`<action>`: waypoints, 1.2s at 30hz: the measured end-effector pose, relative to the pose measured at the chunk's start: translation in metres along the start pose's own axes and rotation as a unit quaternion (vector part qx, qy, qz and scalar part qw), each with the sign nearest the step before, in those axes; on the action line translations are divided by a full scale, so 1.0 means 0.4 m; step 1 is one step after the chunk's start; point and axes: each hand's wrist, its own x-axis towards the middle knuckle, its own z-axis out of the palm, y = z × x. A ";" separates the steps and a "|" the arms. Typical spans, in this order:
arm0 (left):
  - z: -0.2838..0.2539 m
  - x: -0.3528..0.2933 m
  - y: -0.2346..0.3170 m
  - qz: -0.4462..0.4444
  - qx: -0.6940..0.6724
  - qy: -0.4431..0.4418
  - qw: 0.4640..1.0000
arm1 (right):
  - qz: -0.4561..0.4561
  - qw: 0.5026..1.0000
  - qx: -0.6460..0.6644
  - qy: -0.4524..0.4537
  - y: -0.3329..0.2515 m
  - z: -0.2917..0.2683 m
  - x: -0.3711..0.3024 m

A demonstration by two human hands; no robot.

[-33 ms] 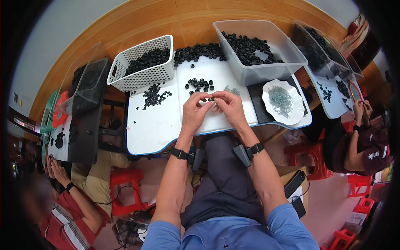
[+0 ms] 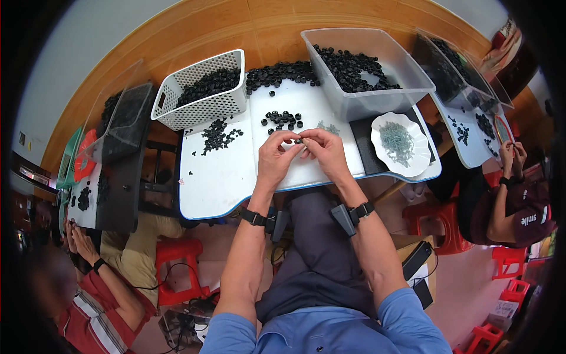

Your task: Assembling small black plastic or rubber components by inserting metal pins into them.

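Note:
Over the near part of the white table (image 2: 227,177), my left hand (image 2: 275,158) and my right hand (image 2: 329,156) meet fingertip to fingertip. Both are closed in a pinch on a small black part (image 2: 298,141), mostly covered by the fingers. Just beyond them lies a loose group of black round caps (image 2: 283,120). Some small pale translucent pieces (image 2: 328,127) are scattered behind my right hand. More of these translucent pieces (image 2: 396,141) fill a white scalloped plate (image 2: 420,167) to the right. Small black parts (image 2: 218,137) are spread on the tabletop to the left.
A white perforated basket (image 2: 203,113) and a clear plastic bin (image 2: 383,100), both holding black parts, stand at the back, with a heap of black caps (image 2: 282,74) between them. Other people work at tables on both sides. Red stools (image 2: 178,265) stand on the floor.

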 end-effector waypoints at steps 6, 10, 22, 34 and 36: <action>-0.003 0.001 0.002 0.001 0.020 -0.006 1.000 | -0.013 1.000 0.023 -0.004 0.005 -0.012 0.005; -0.002 0.000 -0.001 -0.001 0.030 -0.009 1.000 | -0.017 1.000 0.023 -0.002 0.003 -0.013 0.004; -0.039 0.032 -0.047 -0.091 0.164 0.171 0.967 | -0.037 0.994 0.067 0.077 0.013 -0.007 0.014; -0.035 0.011 -0.010 -0.097 0.146 0.074 0.982 | -0.045 0.995 0.038 0.082 0.011 -0.008 -0.011; -0.018 -0.005 -0.008 -0.104 0.036 0.069 0.992 | -0.050 0.995 0.028 0.079 0.011 -0.006 -0.004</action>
